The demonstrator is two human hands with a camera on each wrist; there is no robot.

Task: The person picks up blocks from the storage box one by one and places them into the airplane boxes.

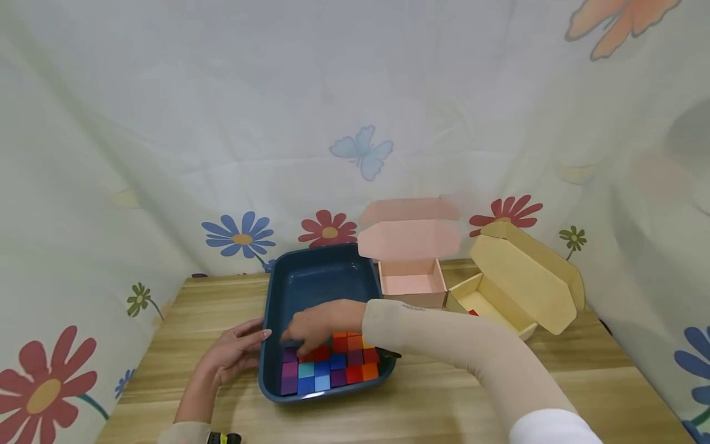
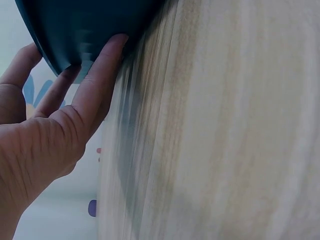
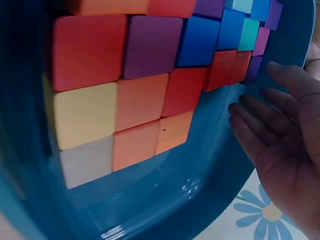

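A dark blue tray (image 1: 327,280) stands on the table, its near half filled with coloured cubes (image 1: 322,368) packed side by side in rows. My left hand (image 1: 235,353) is at the tray's left side, its fingertips against the outer wall. In the left wrist view the fingers of that hand (image 2: 55,110) are spread along the tray's underside edge. Over the tray, my right hand (image 1: 316,324) reaches in from the right, just beyond the cubes. In the right wrist view its fingers (image 3: 255,117) are extended beside a red cube (image 3: 220,70), and nothing shows in the palm.
To the tray's right stands a pink box (image 1: 413,275) with its lid up. Farther right is a yellow box (image 1: 499,302), also with a raised lid; a bit of red (image 1: 473,312) shows inside. A flower-patterned cloth (image 1: 277,154) hangs behind the wooden table (image 1: 432,394).
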